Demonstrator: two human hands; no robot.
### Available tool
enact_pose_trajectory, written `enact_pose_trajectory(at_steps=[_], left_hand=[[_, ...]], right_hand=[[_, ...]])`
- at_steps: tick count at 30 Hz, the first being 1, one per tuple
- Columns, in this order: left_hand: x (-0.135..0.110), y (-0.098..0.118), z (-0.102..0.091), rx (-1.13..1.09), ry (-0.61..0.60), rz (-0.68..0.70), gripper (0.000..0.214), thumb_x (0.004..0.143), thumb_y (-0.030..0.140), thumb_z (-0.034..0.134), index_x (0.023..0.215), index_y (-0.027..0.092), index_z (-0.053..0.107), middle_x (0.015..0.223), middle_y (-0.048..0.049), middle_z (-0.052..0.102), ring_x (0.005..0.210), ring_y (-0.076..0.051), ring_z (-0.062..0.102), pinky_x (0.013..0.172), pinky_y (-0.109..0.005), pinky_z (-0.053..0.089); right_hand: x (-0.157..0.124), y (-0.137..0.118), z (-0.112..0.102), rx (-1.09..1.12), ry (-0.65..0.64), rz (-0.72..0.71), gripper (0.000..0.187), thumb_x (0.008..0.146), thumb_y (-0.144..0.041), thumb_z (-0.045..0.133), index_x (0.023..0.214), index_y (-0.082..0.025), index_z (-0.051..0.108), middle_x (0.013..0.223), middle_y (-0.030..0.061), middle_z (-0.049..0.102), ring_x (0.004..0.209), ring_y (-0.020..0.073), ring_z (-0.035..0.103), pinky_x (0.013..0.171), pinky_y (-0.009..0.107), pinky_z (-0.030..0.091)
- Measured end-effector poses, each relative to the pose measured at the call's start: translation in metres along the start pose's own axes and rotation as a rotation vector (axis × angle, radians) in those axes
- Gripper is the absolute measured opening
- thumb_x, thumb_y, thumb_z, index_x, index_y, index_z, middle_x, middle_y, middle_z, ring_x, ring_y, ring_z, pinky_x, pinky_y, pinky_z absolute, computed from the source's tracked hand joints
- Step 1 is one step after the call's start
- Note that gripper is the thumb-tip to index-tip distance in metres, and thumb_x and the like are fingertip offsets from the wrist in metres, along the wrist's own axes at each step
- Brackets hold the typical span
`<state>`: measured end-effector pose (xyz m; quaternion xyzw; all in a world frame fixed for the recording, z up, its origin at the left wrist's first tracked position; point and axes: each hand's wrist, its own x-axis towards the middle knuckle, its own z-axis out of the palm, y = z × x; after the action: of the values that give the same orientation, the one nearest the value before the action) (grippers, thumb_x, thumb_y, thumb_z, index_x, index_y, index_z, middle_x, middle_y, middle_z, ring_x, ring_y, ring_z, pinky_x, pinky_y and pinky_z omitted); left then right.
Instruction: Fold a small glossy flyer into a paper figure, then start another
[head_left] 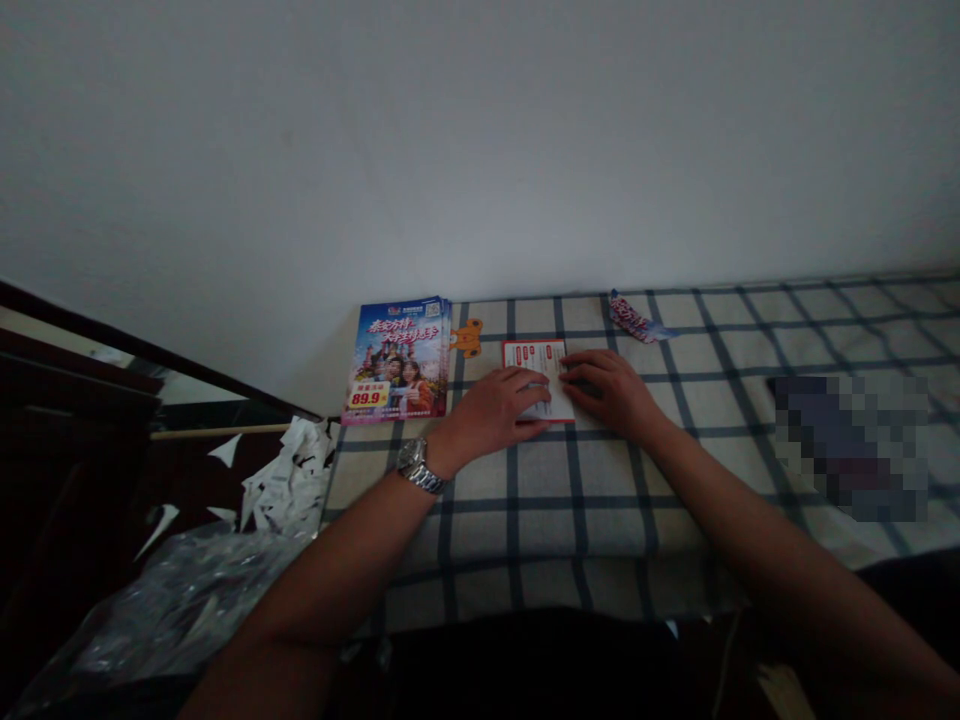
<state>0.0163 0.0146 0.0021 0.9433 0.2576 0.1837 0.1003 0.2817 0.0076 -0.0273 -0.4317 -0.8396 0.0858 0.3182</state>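
Note:
A small white leaflet with a red border and printed lines (534,353) lies on the checked cloth in front of me. My left hand (504,403) rests across its left and lower part, fingers stretched out over the paper, and hides much of the print. At the right edge of the leaflet, my right hand (613,392) has its fingers bent and drawn together, the tips closed on the paper's edge. A metal watch (421,466) is on my left wrist.
A stack of colourful flyers (397,360) lies left, beside an orange bear figure (467,338). A crumpled patterned wrapper (634,318) is near the wall (480,150). Right, a blurred dark object (847,450) lies on the checked cloth (525,500). Paper scraps (289,480) and clear plastic (187,590) are lower left.

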Motion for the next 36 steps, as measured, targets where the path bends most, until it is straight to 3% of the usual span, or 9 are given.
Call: enact_pose_trajectory(at_steps=[8, 17, 23, 28, 31, 36], left_hand=[[0.002, 0.002, 0.001, -0.035, 0.042, -0.021, 0.02, 0.103, 0.035, 0.061, 0.111, 0.021, 0.071, 0.127, -0.0067, 0.07, 0.119, -0.024, 0.065, 0.106, -0.043, 0.053], [0.003, -0.001, 0.0, -0.103, 0.05, -0.048, 0.026, 0.11, 0.032, 0.048, 0.118, 0.019, 0.069, 0.123, -0.0067, 0.073, 0.118, -0.021, 0.066, 0.105, -0.041, 0.054], [0.003, -0.003, 0.001, -0.123, 0.058, -0.069, 0.027, 0.111, 0.031, 0.045, 0.122, 0.018, 0.066, 0.123, -0.007, 0.073, 0.117, -0.021, 0.067, 0.104, -0.04, 0.055], [0.003, -0.002, -0.001, -0.153, 0.055, -0.088, 0.03, 0.111, 0.035, 0.044, 0.122, 0.019, 0.067, 0.124, -0.0074, 0.073, 0.117, -0.021, 0.067, 0.106, -0.042, 0.054], [0.002, -0.002, -0.004, -0.177, 0.05, -0.081, 0.032, 0.112, 0.038, 0.043, 0.12, 0.02, 0.067, 0.126, -0.0071, 0.073, 0.119, -0.022, 0.067, 0.106, -0.043, 0.054], [-0.001, -0.004, -0.01, -0.104, 0.067, -0.071, 0.028, 0.106, 0.044, 0.057, 0.114, 0.021, 0.069, 0.129, -0.0069, 0.071, 0.122, -0.024, 0.064, 0.106, -0.043, 0.053]], right_hand=[[0.001, -0.002, -0.003, 0.018, -0.004, -0.008, 0.013, 0.099, -0.027, 0.066, 0.108, -0.024, 0.075, 0.123, 0.0102, 0.075, 0.116, 0.0299, 0.068, 0.102, 0.052, 0.055], [0.001, -0.008, -0.012, 0.147, 0.007, -0.012, 0.019, 0.104, -0.033, 0.058, 0.113, -0.025, 0.073, 0.118, 0.0099, 0.076, 0.113, 0.0274, 0.07, 0.101, 0.049, 0.055], [-0.002, -0.009, -0.014, 0.216, -0.064, -0.104, 0.028, 0.094, -0.04, 0.075, 0.118, -0.027, 0.071, 0.125, 0.0106, 0.073, 0.121, 0.0292, 0.067, 0.104, 0.05, 0.055], [-0.002, -0.008, -0.009, 0.223, -0.078, -0.067, 0.011, 0.1, -0.032, 0.066, 0.105, -0.027, 0.075, 0.119, 0.0088, 0.075, 0.114, 0.0268, 0.07, 0.1, 0.049, 0.058], [-0.002, -0.008, -0.009, 0.235, -0.067, -0.055, 0.012, 0.1, -0.031, 0.065, 0.101, -0.027, 0.075, 0.113, 0.0086, 0.077, 0.108, 0.0262, 0.072, 0.096, 0.047, 0.06], [-0.003, -0.009, -0.011, 0.251, -0.068, 0.011, 0.014, 0.102, -0.033, 0.062, 0.103, -0.025, 0.075, 0.103, 0.0074, 0.079, 0.096, 0.0246, 0.075, 0.09, 0.042, 0.061]])
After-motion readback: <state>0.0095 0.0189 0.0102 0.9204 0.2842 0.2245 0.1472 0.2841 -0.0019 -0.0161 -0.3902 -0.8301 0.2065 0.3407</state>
